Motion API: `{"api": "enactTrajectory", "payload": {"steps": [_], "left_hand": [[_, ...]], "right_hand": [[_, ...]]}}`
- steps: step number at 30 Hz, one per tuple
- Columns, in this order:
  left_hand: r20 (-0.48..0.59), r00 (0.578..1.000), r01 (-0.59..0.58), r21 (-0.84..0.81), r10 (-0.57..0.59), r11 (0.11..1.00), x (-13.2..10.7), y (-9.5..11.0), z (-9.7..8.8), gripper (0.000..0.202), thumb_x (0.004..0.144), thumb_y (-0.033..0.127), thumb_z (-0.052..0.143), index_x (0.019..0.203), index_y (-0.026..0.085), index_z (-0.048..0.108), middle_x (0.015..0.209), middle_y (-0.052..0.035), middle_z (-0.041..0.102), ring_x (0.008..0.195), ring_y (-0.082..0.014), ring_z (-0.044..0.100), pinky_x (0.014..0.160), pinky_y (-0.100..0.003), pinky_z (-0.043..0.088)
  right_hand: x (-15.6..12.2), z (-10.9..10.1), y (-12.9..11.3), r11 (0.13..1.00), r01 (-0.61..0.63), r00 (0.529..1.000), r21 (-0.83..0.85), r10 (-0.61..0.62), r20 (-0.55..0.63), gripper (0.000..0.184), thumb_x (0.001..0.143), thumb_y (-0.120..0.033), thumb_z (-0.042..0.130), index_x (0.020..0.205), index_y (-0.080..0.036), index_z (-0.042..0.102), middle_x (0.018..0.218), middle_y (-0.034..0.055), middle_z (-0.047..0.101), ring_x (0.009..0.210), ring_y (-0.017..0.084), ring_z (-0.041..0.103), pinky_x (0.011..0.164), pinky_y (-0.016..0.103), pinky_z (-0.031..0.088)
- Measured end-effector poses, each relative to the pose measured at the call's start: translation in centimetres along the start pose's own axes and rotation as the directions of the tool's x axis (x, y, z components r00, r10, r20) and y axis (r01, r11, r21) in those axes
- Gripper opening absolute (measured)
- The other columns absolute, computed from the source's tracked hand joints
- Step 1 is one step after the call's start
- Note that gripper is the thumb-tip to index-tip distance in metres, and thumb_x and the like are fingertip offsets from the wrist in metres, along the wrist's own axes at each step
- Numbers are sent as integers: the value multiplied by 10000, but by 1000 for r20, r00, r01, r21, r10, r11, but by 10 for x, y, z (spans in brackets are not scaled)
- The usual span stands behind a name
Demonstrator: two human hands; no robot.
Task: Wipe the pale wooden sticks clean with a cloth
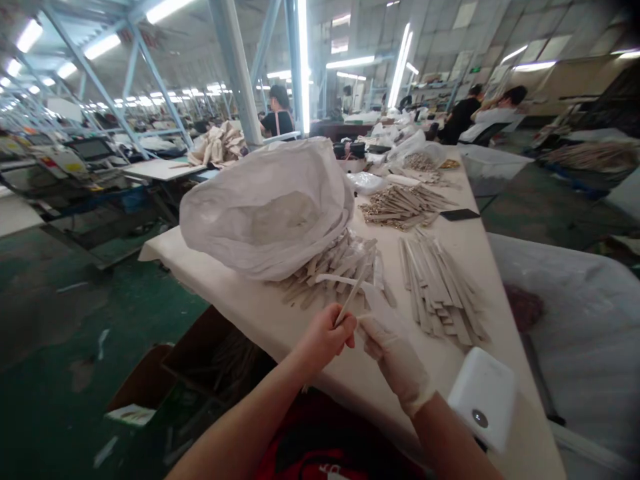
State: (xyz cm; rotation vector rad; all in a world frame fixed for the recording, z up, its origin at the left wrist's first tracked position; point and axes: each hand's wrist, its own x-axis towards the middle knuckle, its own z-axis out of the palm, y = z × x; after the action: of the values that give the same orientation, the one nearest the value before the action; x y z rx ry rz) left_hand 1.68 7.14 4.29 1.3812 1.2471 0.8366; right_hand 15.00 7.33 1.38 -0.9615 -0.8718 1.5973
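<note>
My left hand (326,337) is bare and closed around a thin pale stick (353,293) that points up and away over the table. My right hand (393,357) wears a white glove and pinches a clear narrow sleeve (373,300) at the stick's near end. Just beyond both hands lies a heap of wrapped sticks (330,270) spilling from under a big white plastic bag (270,210). To the right of my hands a fanned row of flat wrapped sticks (440,287) rests on the cream table (260,307).
A white box-shaped device (484,397) sits at the table's near right. Farther along are more stick piles (400,203) and a black phone (460,215). An open cardboard box (200,367) stands on the green floor at left. Other people sit at the far end.
</note>
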Motion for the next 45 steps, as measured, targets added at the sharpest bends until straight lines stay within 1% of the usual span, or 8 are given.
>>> {"api": "enactTrajectory", "payload": {"steps": [5,10,14,17,24,29,37,45], "left_hand": [[24,997,-81,283,78,956,-13,-7,-10,372,862,445,317,716,163,513,606,19,520,583,-100,462,579,-209,355],[35,992,-121,566,124,815,-25,-4,-21,337,850,438,374,942,181,573,798,-24,610,740,-152,545,650,-233,386],[2,979,-137,738,202,660,-27,0,-27,318,858,414,377,949,192,586,866,-39,636,806,-179,579,690,-256,398],[5,966,-155,813,259,561,-27,-1,-31,315,857,425,381,940,204,590,873,-36,645,799,-183,594,688,-264,411],[46,942,-187,895,333,406,-26,-7,-30,293,854,423,396,898,208,591,781,-28,635,737,-183,600,638,-268,427],[33,935,-178,905,354,386,-27,-10,-28,279,851,411,412,877,204,597,765,-30,639,721,-179,603,628,-260,430],[36,945,-189,871,325,453,-35,-8,-35,289,851,422,402,900,205,588,800,-29,645,742,-169,605,651,-252,436],[49,962,-171,875,269,454,-24,-8,-29,312,853,433,390,916,207,594,823,-38,649,756,-174,610,653,-250,431]], "right_hand": [[9,-15,-14,958,-96,990,268,119,-71,338,652,-403,700,594,-157,477,523,-70,419,381,15,155,338,171,111],[13,-22,-18,904,-151,983,400,180,-35,358,608,-362,748,580,-156,457,474,-91,367,368,8,153,327,152,131],[12,-22,-17,911,-152,985,383,173,-20,342,646,-365,720,578,-155,460,476,-89,362,363,7,148,323,158,113],[11,-23,-17,953,-81,994,292,100,-51,323,673,-371,696,593,-158,467,495,-79,394,365,11,170,333,173,109],[9,-21,-11,992,-39,989,124,56,-139,339,638,-392,715,586,-160,474,472,-79,374,378,24,186,351,199,104],[8,-20,-7,975,-118,983,188,141,-116,340,618,-414,724,583,-147,517,453,-81,363,371,18,183,343,188,129],[11,-30,-9,945,-166,984,281,178,-15,294,666,-380,700,621,-142,533,519,-62,452,355,0,158,334,173,88],[4,-23,0,988,-139,989,62,141,-36,337,662,-427,686,589,-150,510,495,-58,421,375,20,200,364,210,106]]}}
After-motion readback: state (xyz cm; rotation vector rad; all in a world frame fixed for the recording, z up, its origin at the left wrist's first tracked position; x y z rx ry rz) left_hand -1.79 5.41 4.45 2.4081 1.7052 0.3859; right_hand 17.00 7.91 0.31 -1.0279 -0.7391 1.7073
